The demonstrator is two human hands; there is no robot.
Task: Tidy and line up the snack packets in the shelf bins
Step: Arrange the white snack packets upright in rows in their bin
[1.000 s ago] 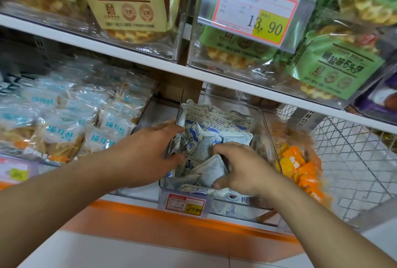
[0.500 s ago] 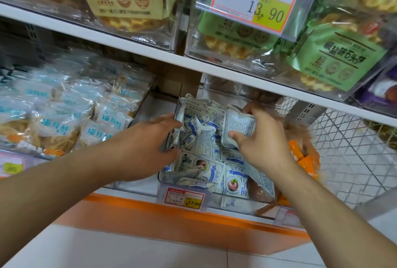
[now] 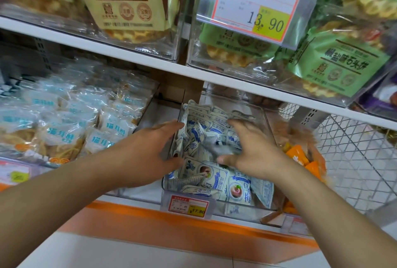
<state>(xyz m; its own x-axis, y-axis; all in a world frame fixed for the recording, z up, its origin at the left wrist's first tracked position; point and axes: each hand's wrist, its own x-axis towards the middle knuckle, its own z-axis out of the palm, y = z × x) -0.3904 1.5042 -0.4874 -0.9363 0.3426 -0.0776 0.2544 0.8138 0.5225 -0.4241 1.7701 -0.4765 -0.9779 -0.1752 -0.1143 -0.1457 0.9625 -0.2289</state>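
Note:
A clear plastic bin (image 3: 266,121) on the lower shelf holds several white-and-blue snack packets (image 3: 217,184), jumbled and leaning in different directions. My left hand (image 3: 148,149) lies against the bin's left wall, its fingertips and thumb reaching over the edge to touch the packets standing there. My right hand (image 3: 253,149) is inside the bin with its fingers spread and curved over the pile. Thumb and palm close on a blurred packet (image 3: 223,149) beneath it.
Left of the bin lie clear bags with pale blue print (image 3: 62,130). To its right are orange packets (image 3: 300,160) and a white wire mesh basket (image 3: 354,160). The upper shelf edge (image 3: 193,74) overhangs the bin and carries large biscuit bags. A price tag (image 3: 189,206) hangs at the bin's front.
My right hand lifted a packet toward the back of the bin, then came down and forward onto the pile. My left hand stayed at the bin's left wall.

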